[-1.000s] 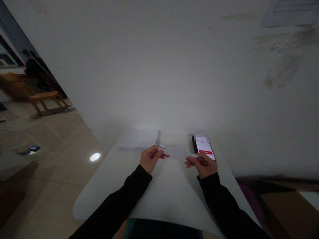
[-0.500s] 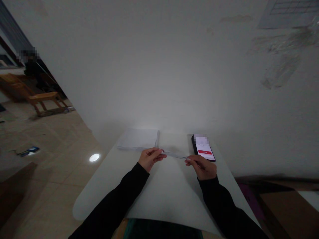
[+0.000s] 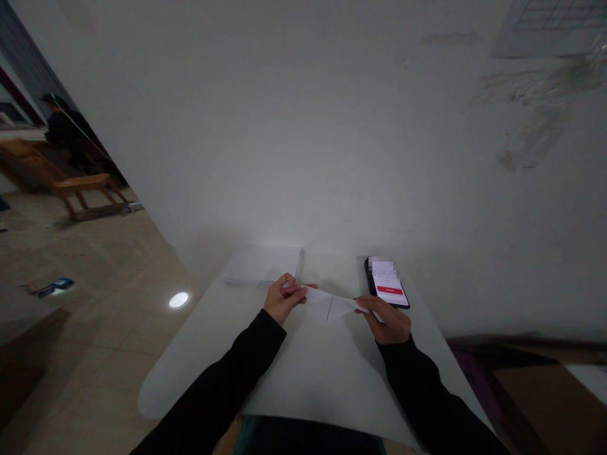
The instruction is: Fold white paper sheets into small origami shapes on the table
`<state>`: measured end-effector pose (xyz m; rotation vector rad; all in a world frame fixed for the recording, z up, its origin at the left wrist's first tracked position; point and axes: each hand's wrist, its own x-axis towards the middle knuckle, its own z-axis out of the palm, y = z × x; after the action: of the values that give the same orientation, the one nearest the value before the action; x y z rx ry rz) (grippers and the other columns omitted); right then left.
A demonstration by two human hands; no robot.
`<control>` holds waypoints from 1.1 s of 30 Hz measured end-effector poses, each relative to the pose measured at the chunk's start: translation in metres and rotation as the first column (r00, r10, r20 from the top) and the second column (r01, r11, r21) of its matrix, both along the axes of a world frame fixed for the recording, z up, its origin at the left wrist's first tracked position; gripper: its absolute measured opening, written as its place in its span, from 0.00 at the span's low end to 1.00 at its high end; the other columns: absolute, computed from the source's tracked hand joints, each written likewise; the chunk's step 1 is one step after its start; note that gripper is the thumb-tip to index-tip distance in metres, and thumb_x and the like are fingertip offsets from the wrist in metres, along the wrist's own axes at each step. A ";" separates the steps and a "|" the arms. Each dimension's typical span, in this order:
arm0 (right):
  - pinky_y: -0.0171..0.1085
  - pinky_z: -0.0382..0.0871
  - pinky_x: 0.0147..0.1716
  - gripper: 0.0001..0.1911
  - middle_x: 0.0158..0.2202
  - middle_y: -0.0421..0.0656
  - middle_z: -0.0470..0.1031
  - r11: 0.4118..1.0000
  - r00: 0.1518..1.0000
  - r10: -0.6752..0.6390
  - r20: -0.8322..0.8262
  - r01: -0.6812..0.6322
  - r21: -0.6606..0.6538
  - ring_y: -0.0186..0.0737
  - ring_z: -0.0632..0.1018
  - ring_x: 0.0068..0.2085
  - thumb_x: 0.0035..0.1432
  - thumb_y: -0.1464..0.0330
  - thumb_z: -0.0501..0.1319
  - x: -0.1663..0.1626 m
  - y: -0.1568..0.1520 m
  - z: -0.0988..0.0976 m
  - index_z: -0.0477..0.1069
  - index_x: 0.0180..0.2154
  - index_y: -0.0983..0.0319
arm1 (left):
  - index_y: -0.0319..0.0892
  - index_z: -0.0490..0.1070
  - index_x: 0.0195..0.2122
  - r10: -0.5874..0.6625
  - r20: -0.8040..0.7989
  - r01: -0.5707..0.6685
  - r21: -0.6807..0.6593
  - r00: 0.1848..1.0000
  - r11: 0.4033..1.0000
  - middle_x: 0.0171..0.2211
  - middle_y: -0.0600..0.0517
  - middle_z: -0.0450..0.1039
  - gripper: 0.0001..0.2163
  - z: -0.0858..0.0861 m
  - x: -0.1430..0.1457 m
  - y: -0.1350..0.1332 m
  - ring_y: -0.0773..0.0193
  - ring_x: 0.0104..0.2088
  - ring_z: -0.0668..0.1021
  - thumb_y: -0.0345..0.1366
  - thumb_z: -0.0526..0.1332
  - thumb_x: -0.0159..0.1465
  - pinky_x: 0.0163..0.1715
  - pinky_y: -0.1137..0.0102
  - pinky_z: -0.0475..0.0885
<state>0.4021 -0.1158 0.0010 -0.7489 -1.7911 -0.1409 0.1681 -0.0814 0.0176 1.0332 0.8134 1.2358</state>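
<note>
A folded piece of white paper [image 3: 322, 304] stretches between my two hands above the white table [image 3: 303, 373]. Its broad side shows, with a dark line or gap down the middle and a point hanging toward me. My left hand [image 3: 284, 299] pinches the paper's left end between thumb and fingers. At the right end, my right hand [image 3: 385, 318] is closed on it in the same manner. Behind my left hand lies a stack of white paper [image 3: 265, 262]. Just beyond my right hand rests a phone [image 3: 387, 284] with its screen lit.
A grey-white wall [image 3: 332, 139] stands directly behind the table. On the tiled floor to the left are a wooden chair [image 3: 85, 183] and a bright round light spot [image 3: 179, 299]. A person in dark clothes [image 3: 66, 126] sits far left. Brown cardboard [image 3: 550, 404] is at the lower right.
The folded paper has turned from edge-on to showing its broad side with the dark middle line. My left fingers have shifted their grip slightly; both hands stay in nearly the same place.
</note>
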 end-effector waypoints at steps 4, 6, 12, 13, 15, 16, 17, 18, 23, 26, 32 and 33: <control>0.31 0.75 0.26 0.07 0.27 0.40 0.77 0.993 0.988 -0.045 -0.145 0.029 -0.116 0.34 0.78 0.26 0.52 0.75 0.60 -0.006 -0.001 0.000 0.73 0.35 0.60 | 0.41 0.53 0.20 0.033 -0.080 -0.025 0.097 0.996 0.995 0.18 0.56 0.69 0.18 -0.004 0.000 0.002 0.68 0.21 0.75 0.36 0.66 0.50 0.21 0.76 0.65; 0.31 0.74 0.22 0.04 0.23 0.39 0.77 0.972 0.965 -0.051 -0.258 -0.012 -0.235 0.34 0.77 0.22 0.52 0.70 0.61 -0.010 0.000 -0.002 0.73 0.32 0.61 | 0.40 0.57 0.23 0.026 -0.080 -0.014 0.144 0.996 0.989 0.17 0.57 0.67 0.14 -0.002 0.002 0.000 0.67 0.21 0.76 0.37 0.64 0.52 0.22 0.75 0.66; 0.35 0.74 0.18 0.07 0.19 0.40 0.76 0.853 0.810 -0.073 -0.582 -0.252 -0.457 0.38 0.76 0.19 0.48 0.65 0.64 -0.019 0.002 -0.002 0.70 0.28 0.62 | 0.38 0.66 0.32 -0.057 -0.040 0.064 0.197 0.998 0.978 0.26 0.49 0.74 0.09 0.009 0.004 -0.010 0.59 0.32 0.79 0.40 0.59 0.57 0.32 0.68 0.69; 0.36 0.74 0.18 0.08 0.19 0.40 0.76 0.844 0.793 -0.079 -0.604 -0.269 -0.464 0.39 0.76 0.19 0.48 0.64 0.64 -0.019 0.002 -0.001 0.70 0.28 0.62 | 0.37 0.67 0.34 -0.045 -0.066 0.058 0.204 0.997 0.977 0.28 0.48 0.75 0.10 0.010 0.004 -0.011 0.58 0.33 0.79 0.40 0.60 0.56 0.34 0.68 0.70; 0.36 0.74 0.18 0.09 0.19 0.40 0.76 0.838 0.777 -0.086 -0.624 -0.282 -0.467 0.39 0.76 0.19 0.47 0.64 0.65 -0.020 0.001 0.001 0.69 0.28 0.62 | 0.36 0.68 0.37 -0.008 -0.115 0.032 0.210 0.993 0.977 0.30 0.46 0.76 0.13 0.010 0.004 -0.011 0.59 0.33 0.78 0.39 0.62 0.55 0.35 0.67 0.70; 0.36 0.74 0.18 0.09 0.19 0.41 0.76 0.839 0.775 -0.086 -0.626 -0.282 -0.465 0.40 0.77 0.19 0.47 0.64 0.65 -0.020 0.001 0.001 0.69 0.28 0.62 | 0.36 0.68 0.39 0.007 -0.128 0.020 0.205 0.992 0.979 0.31 0.45 0.76 0.14 0.010 0.005 -0.011 0.59 0.34 0.78 0.39 0.63 0.54 0.36 0.67 0.71; 0.36 0.74 0.18 0.09 0.19 0.40 0.76 0.842 0.776 -0.084 -0.625 -0.280 -0.461 0.40 0.77 0.19 0.46 0.65 0.65 -0.020 0.000 0.002 0.69 0.28 0.62 | 0.36 0.68 0.41 0.016 -0.129 0.010 0.197 0.992 0.980 0.32 0.45 0.76 0.16 0.009 0.005 -0.010 0.59 0.34 0.79 0.38 0.64 0.53 0.36 0.67 0.71; 0.36 0.74 0.18 0.08 0.19 0.40 0.76 0.846 0.778 -0.079 -0.624 -0.279 -0.455 0.39 0.77 0.19 0.46 0.65 0.65 -0.019 0.000 0.002 0.69 0.28 0.62 | 0.36 0.68 0.42 0.019 -0.121 0.004 0.186 0.992 0.983 0.32 0.45 0.76 0.18 0.008 0.005 -0.009 0.59 0.34 0.79 0.38 0.64 0.53 0.37 0.66 0.71; 0.36 0.74 0.19 0.06 0.21 0.40 0.77 0.859 0.798 -0.040 -0.601 -0.280 -0.428 0.38 0.77 0.20 0.48 0.67 0.64 -0.017 0.000 0.001 0.71 0.28 0.62 | 0.36 0.66 0.42 0.010 -0.080 0.002 0.140 0.997 0.990 0.31 0.46 0.76 0.20 0.004 0.004 -0.006 0.59 0.32 0.79 0.38 0.67 0.50 0.35 0.67 0.73; 0.36 0.75 0.20 0.06 0.21 0.41 0.76 0.866 0.813 -0.037 -0.581 -0.264 -0.424 0.38 0.77 0.20 0.48 0.66 0.64 -0.015 0.000 0.001 0.72 0.28 0.63 | 0.39 0.64 0.39 0.001 -0.060 0.008 0.154 0.998 0.988 0.29 0.49 0.76 0.17 0.005 0.003 -0.006 0.60 0.32 0.79 0.36 0.66 0.51 0.33 0.70 0.73; 0.36 0.75 0.20 0.06 0.21 0.41 0.76 0.876 0.818 -0.037 -0.574 -0.249 -0.413 0.38 0.77 0.20 0.47 0.66 0.64 -0.011 0.002 0.002 0.73 0.29 0.62 | 0.37 0.65 0.37 -0.040 -0.137 0.059 0.137 0.990 0.989 0.26 0.49 0.75 0.15 0.009 0.001 -0.007 0.58 0.30 0.80 0.37 0.66 0.51 0.29 0.71 0.73; 0.36 0.75 0.20 0.05 0.21 0.40 0.76 0.876 0.816 -0.035 -0.578 -0.253 -0.410 0.38 0.77 0.20 0.47 0.67 0.64 -0.010 0.003 0.002 0.73 0.29 0.62 | 0.37 0.65 0.38 -0.053 -0.141 0.072 0.136 0.989 0.988 0.26 0.49 0.75 0.16 0.009 0.001 -0.008 0.58 0.31 0.80 0.36 0.66 0.51 0.29 0.71 0.73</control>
<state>0.3917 -0.1129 0.0029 -0.9052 -1.2768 0.5787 0.1688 -0.0891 0.0266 1.2605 0.8013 1.1914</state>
